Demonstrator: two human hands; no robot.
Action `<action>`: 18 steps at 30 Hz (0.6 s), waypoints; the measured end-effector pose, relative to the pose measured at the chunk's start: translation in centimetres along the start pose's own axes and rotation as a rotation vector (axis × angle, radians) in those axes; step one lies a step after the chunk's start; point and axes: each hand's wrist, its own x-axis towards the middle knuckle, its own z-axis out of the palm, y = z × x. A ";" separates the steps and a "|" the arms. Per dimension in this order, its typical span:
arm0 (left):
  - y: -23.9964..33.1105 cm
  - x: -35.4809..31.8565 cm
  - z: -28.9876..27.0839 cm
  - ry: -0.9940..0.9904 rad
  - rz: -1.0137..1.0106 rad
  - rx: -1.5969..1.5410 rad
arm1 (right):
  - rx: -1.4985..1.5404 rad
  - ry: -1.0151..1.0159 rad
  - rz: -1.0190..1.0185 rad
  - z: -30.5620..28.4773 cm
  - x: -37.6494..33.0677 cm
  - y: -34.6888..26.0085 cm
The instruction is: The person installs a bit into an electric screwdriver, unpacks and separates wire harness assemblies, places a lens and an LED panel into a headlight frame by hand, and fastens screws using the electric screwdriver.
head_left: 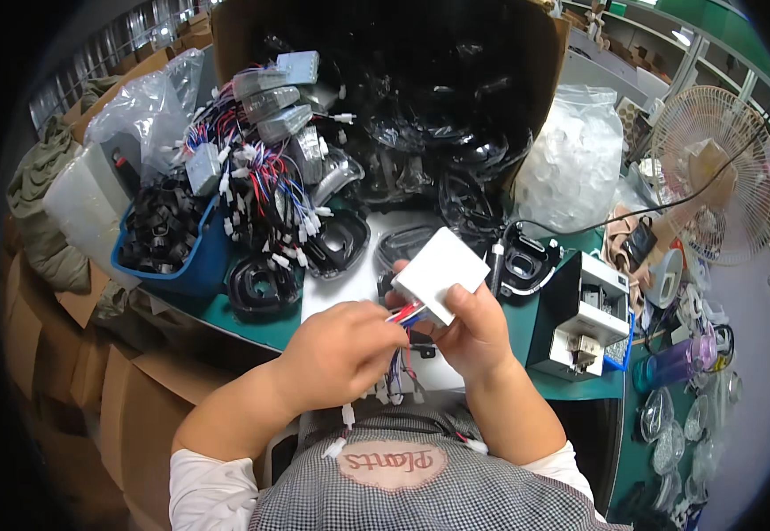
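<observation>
My right hand grips a flat white square module, tilted, over the white sheet on the green table. From the module's lower edge run red, blue and white wires. My left hand pinches those wires right beside the module. More wires with white plugs hang down between my hands toward my checked apron.
A blue bin of black parts and a heap of wired modules lie at the left. A big cardboard box of black parts stands behind. Black oval frames lie on the table; a small white-and-black machine, a fan and a purple bottle are at the right.
</observation>
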 end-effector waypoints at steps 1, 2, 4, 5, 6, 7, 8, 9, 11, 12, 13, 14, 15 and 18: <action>-0.3 -0.5 0.9 0.166 -0.110 -0.289 | 0.113 -0.003 -0.060 0.2 -0.2 0.2; -0.4 -1.0 1.6 0.335 -0.222 -0.575 | 0.120 0.024 -0.076 0.2 -0.4 0.3; -0.7 -1.2 2.6 0.328 -0.404 -0.824 | 0.128 0.067 -0.123 0.2 -0.4 0.7; -1.3 -1.2 2.7 0.245 -0.450 -0.815 | 0.131 0.070 -0.118 0.4 -0.4 1.0; -1.1 -0.7 3.2 0.184 -0.516 -0.918 | 0.136 0.094 -0.138 0.5 -0.3 1.3; -0.9 -0.3 3.4 0.119 -0.561 -0.915 | 0.140 0.117 -0.159 0.7 -0.3 1.6; -0.3 0.2 3.6 0.146 -0.593 -0.852 | 0.081 0.114 -0.165 1.1 -0.4 1.3; 0.1 0.6 3.8 0.167 -0.622 -0.788 | 0.085 0.114 -0.162 1.0 -0.4 1.4; -0.6 0.7 3.8 0.106 -0.657 -0.805 | -0.304 0.214 -0.293 0.7 -0.2 1.5; -0.8 0.7 3.7 0.048 -0.687 -0.819 | -0.417 0.190 -0.257 0.3 -0.5 1.1; -0.9 0.6 3.4 0.048 -0.688 -0.811 | -0.451 0.132 -0.421 0.3 0.2 0.7; -0.9 0.4 3.1 0.036 -0.776 -1.197 | -0.404 0.124 -0.400 0.0 0.1 0.5; -1.1 0.3 2.6 0.030 -0.849 -1.582 | -0.356 0.107 -0.381 -0.4 0.1 0.4; -0.9 0.3 2.3 0.025 -0.920 -1.834 | -0.600 0.268 -0.481 -0.7 0.0 0.6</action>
